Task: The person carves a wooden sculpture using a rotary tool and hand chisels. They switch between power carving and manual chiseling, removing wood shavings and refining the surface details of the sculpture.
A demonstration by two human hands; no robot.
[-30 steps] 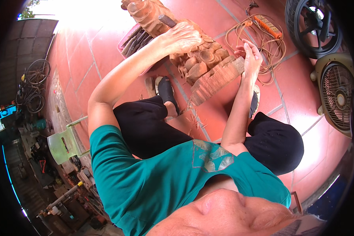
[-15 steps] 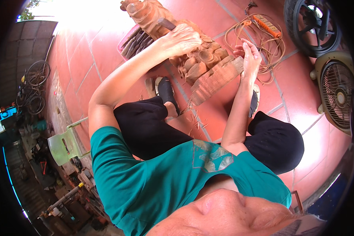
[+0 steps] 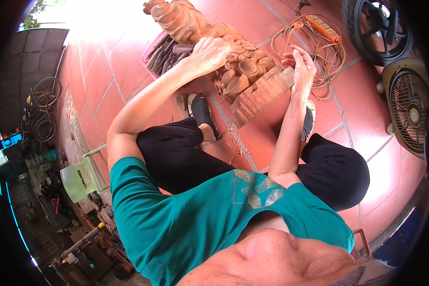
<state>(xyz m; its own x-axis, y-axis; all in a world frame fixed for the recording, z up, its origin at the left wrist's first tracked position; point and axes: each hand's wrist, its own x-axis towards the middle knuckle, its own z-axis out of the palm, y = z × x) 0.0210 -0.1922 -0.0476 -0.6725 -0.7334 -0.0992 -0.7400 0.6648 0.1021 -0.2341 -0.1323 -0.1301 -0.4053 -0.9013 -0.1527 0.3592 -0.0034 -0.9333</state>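
A carved reddish-brown wooden sculpture (image 3: 249,68) lies slantwise before me, with a flat, rough-cut base (image 3: 262,97) toward me. My left hand (image 3: 212,53) is closed over the middle of the carving. From its left side sticks a dark brown cylindrical tool handle (image 3: 182,48); the tool's other end is hidden by the hand. My right hand (image 3: 302,70) is beside the right end of the base, its fingers loosely bent and apart. Nothing shows in it.
A pink tray (image 3: 150,59) full of dark tools (image 3: 166,55) stands left of the carving. Wood chips (image 3: 238,145) lie on the tiles by my feet. To the right are an orange power strip (image 3: 323,28) with coiled cable, a wheel (image 3: 379,31) and a fan (image 3: 410,112).
My left hand has moved slightly down and left, and the dark tool handle has swung from pointing up to pointing left. The right hand is nearly still.
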